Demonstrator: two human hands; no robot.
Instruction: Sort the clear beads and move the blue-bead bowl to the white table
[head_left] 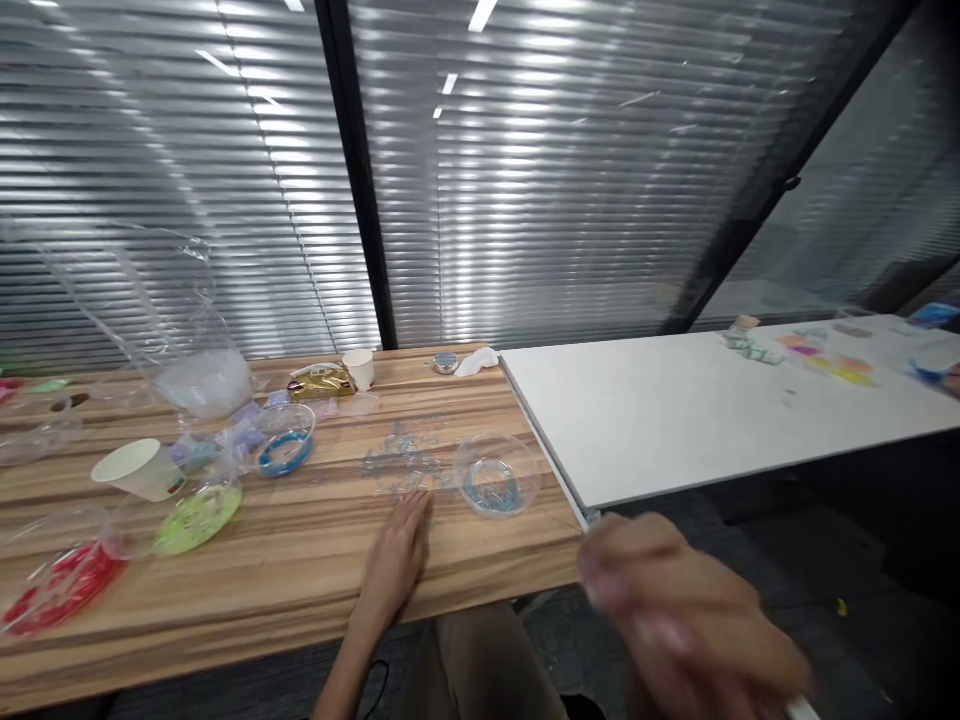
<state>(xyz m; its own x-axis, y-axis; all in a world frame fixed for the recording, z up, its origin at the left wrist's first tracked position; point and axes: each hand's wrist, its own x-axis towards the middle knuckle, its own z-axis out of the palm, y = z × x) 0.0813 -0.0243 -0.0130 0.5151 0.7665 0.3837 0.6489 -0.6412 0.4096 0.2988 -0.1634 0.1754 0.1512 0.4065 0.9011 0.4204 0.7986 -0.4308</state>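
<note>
My left hand (397,550) lies on the wooden table with its fingers stretched out, holding nothing. Its fingertips touch or nearly touch a patch of clear, grey-blue bits (405,458), too small to name. Just right of them stands a round clear plastic tub (529,465) with grey-blue material in its bottom. Raised in front of the table's edge, my right hand (690,610) is blurred, with its fingers curled together. A sliver of something white (801,709) shows below that hand; whatever the fingers hold is hidden.
Clear tubs hold blue (287,455), green (199,518) and red material (64,590) at left. Paper cups (142,470), a gold packet (321,381), a plastic bag with white contents (206,380) and a crumpled tissue (478,361) stand about. A white table (660,400) adjoins at right.
</note>
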